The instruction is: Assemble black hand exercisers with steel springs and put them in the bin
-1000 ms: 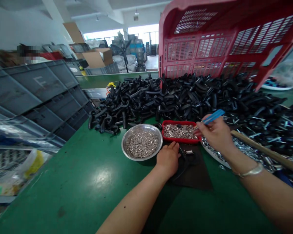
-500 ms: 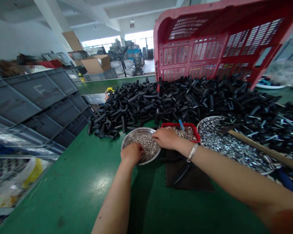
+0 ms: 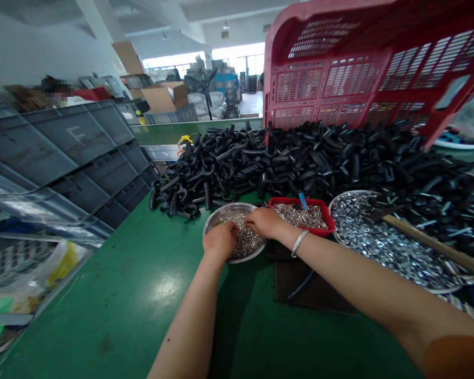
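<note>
A round metal bowl (image 3: 210, 223) of small silvery metal parts (image 3: 247, 243) stands on the green table. Over its left side is my left hand (image 3: 220, 241), fingers curled and pinched together. My right hand (image 3: 265, 223) reaches in from the right, its fingertips closed above the parts and close to the left hand's. Whatever either hand pinches is too small to make out. Just right of the bowl, a red tray (image 3: 327, 230) holds longer silvery pins and a blue-handled piece (image 3: 302, 201). A dark board (image 3: 319, 297) with a black curved part lies below my right forearm.
Black curved plastic parts (image 3: 237, 163) are heaped behind the bowl, beneath a tipped red crate (image 3: 300, 95). At right, a hammer (image 3: 426, 242) lies across a wide dish of shiny metal pieces (image 3: 371, 247). Grey bins (image 3: 63, 142) are stacked at left; a person is behind them.
The view has shifted, so the scene sits slightly farther right. My right hand has moved left relative to the bowl, and the two hands' fingertips are closer together.
</note>
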{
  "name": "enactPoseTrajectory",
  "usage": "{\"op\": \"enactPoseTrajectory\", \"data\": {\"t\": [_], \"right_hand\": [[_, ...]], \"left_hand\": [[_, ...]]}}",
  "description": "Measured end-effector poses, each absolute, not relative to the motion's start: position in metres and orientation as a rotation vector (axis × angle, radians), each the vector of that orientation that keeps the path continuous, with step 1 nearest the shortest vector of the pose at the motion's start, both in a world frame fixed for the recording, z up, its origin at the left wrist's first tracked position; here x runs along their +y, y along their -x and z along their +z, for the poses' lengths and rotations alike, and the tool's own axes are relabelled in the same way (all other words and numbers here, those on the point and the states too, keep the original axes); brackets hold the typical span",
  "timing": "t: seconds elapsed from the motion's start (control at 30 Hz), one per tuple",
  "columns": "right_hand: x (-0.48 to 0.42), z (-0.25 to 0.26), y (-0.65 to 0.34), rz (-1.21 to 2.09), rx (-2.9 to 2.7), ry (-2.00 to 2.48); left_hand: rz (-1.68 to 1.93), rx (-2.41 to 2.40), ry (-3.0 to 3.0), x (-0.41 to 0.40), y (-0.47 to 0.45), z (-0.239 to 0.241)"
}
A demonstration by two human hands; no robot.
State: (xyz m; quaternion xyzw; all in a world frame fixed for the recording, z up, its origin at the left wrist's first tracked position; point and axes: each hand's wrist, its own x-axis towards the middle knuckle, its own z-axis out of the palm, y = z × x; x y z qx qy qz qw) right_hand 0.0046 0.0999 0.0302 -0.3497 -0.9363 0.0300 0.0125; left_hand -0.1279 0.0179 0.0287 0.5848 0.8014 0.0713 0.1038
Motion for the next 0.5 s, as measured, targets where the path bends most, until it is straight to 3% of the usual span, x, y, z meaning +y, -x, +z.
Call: {"op": "enactPoseTrajectory", "data": {"t": [0.5], "right_hand": [[0.088,0.033,-0.015,0.297,-2.791,1.039]], "left_hand": [[0.262,2.373,-1.639,0.017,0.128,0.03]]}}
